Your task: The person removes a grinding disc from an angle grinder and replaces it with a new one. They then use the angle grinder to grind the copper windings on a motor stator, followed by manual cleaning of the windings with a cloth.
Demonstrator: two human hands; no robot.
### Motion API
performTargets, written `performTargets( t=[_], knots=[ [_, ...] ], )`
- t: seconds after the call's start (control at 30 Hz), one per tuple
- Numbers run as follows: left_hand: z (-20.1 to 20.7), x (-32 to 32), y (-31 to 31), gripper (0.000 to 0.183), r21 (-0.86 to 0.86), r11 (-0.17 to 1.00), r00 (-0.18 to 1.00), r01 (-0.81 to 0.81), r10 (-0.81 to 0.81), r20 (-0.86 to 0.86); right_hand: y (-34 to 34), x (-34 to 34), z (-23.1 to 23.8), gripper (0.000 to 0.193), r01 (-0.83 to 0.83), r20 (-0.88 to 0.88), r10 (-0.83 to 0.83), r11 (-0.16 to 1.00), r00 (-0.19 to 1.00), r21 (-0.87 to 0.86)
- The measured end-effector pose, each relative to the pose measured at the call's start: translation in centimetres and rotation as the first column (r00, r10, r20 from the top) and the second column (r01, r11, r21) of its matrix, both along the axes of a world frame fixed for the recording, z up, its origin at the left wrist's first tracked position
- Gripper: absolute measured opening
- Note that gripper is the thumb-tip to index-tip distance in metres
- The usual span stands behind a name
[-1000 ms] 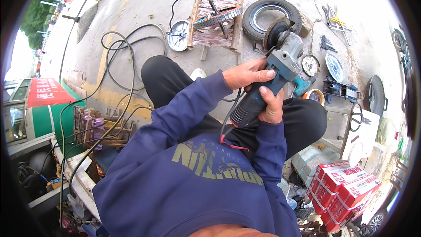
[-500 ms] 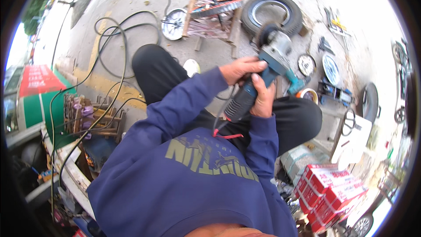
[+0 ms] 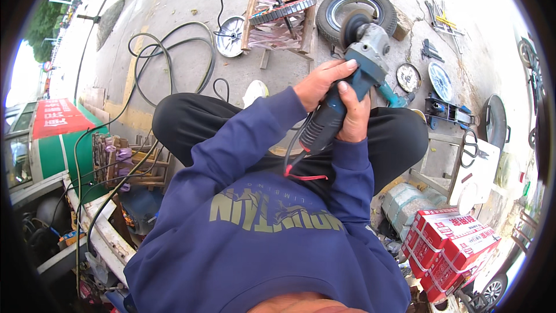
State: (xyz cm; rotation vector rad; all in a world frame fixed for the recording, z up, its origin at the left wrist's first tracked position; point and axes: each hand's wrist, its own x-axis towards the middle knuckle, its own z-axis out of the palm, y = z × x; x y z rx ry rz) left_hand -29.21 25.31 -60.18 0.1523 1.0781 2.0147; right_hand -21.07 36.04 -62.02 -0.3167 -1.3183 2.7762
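Now the black-trousered left knee (image 3: 180, 123) splays wider, while the bare left hand (image 3: 317, 86) and right hand (image 3: 354, 118) keep the long teal-and-black angle grinder (image 3: 364, 75) (fingers wrapped round it) above the lap, handling uninterrupted.

Wooden-framed stool (image 3: 294, 36), silver wheel (image 3: 230, 40) beside it; red boxes (image 3: 430, 243) strapped; black scissors (image 3: 474, 149).

The grinder (image 3: 327, 113) had a smooth, satin plastic body, a dull metal head (image 3: 374, 43) and a rough-looking disc (image 3: 351, 29). The tyre (image 3: 390, 18) was matt, treaded rubber around a shinier metal rim (image 3: 331, 16). The low stand (image 3: 311, 14) was plain wood; the sweatshirt (image 3: 266, 261) and trousers (image 3: 179, 130) were soft matt cloth. The cartons (image 3: 443, 237) looked like slick printed card, and the ground (image 3: 191, 0) was rough concrete.
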Motion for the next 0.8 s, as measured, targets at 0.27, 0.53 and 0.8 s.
performTargets(
  t=[0.27, 0.53, 0.8],
  knots=[
    [-1.9, -0.5, -0.1, 0.048, -0.161, 0.987, 0.963, -0.024, -0.02, -0.27, -0.6, -0.8, -0.4, 0.042, 0.277, 0.005, -0.277, 0.96, 0.961, 0.04],
    [0.8, -9.0, -12.5, 0.063, -0.216, 0.431, 0.004, -0.876, -0.442, -0.897, 4.6, -2.8, 1.3, 0.038, 0.381, 0.101, -0.426, 0.875, 0.899, 0.3],
    [-3.9, -16.3, -11.7, 0.038, -0.41, 0.342, 0.053, -0.846, -0.71, -0.702, 6.8, -8.8, 5.6, 0.042, 0.238, 0.062, -0.3, 0.852, 0.952, 0.466]
  ],
)
